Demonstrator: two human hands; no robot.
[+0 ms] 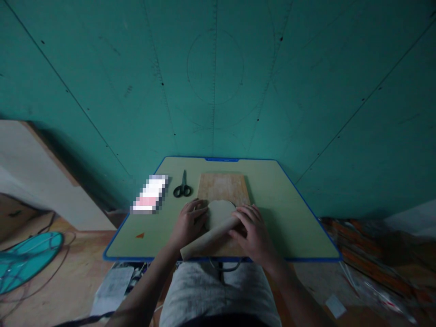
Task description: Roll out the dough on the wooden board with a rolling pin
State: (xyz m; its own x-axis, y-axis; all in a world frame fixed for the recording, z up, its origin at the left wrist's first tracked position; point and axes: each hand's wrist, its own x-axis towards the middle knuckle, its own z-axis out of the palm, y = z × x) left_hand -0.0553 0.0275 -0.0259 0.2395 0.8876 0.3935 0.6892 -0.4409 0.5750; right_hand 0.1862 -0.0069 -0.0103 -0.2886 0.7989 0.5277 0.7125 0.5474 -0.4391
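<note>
A flat, pale round of dough lies on a wooden cutting board. Slanting across its near side is a light-coloured rolling pin, its lower left end near the table's front edge. My left hand is at the left rim of the dough, with curled fingers that appear to pinch the edge. My right hand bends its fingers over the pin's upper right end, beside the dough's right rim; the thumb is on the near side of the pin. The dough's side edges are partly hidden by my fingers.
Black-handled scissors and a pixelated phone-like object lie left of the board on the blue-edged table. A small orange scrap is near the front left. Behind stands a green wall with pencil marks.
</note>
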